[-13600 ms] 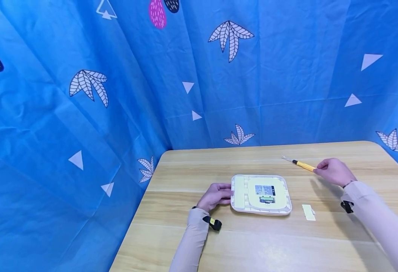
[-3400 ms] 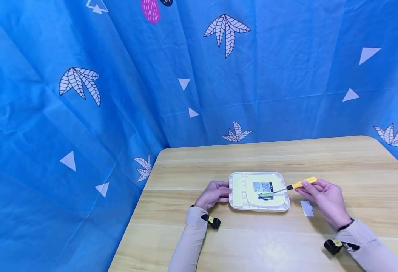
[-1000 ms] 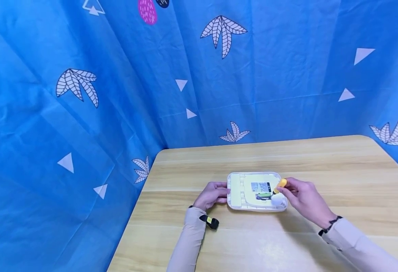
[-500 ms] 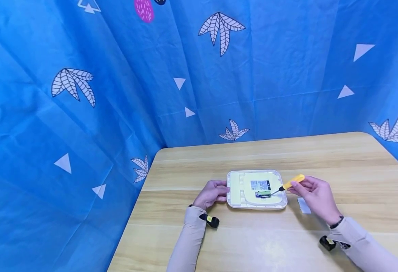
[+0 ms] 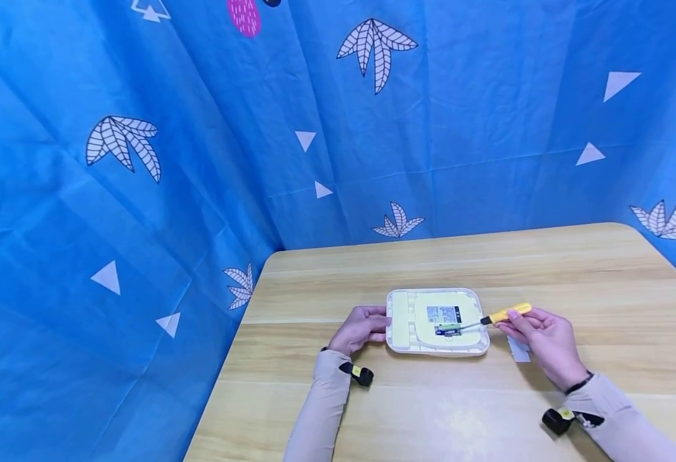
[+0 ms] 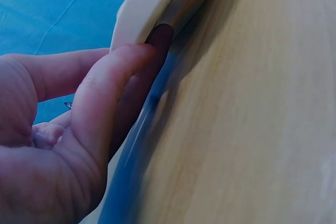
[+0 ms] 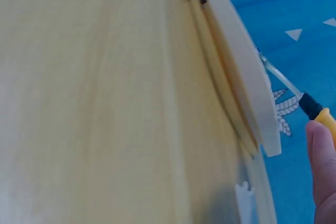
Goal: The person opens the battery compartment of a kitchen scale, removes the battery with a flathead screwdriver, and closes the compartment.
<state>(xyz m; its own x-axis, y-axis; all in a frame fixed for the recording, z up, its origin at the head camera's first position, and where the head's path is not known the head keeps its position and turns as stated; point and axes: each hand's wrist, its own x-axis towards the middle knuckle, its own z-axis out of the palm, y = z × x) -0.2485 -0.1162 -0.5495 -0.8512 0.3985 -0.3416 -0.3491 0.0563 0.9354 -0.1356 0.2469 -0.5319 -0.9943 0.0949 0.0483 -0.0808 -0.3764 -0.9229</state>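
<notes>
wooden table [image 5: 442, 404], right hand [image 5: 546, 337] – screwdriver [image 5: 502, 316]

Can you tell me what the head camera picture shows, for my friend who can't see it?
A person's right hand holds a yellow-handled screwdriver, its tip at the middle of a flat white square plastic device on a light wooden table. The left hand steadies the device's left edge; blue patterned cloth hangs behind.
</notes>
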